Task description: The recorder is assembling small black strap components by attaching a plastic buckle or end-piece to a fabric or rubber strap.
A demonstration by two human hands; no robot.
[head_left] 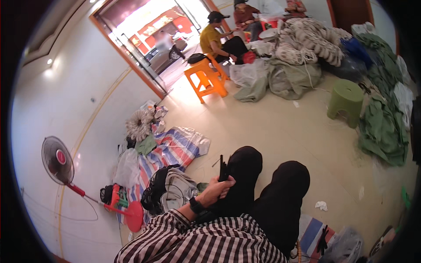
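My left hand is closed around a slim black object that stands upright above my fingers, beside my left knee. A thin metal-looking piece sticks out at its side. I cannot make out what kind of thing it is. A dark watch is on my left wrist, below a striped sleeve. My legs in black trousers are bent in front of me. My right hand is not in view.
At left stand a red fan and a striped plastic sheet with bags. Ahead are an orange stool, heaped white cord-like bundles and seated people. A green stool and green cloth lie to the right.
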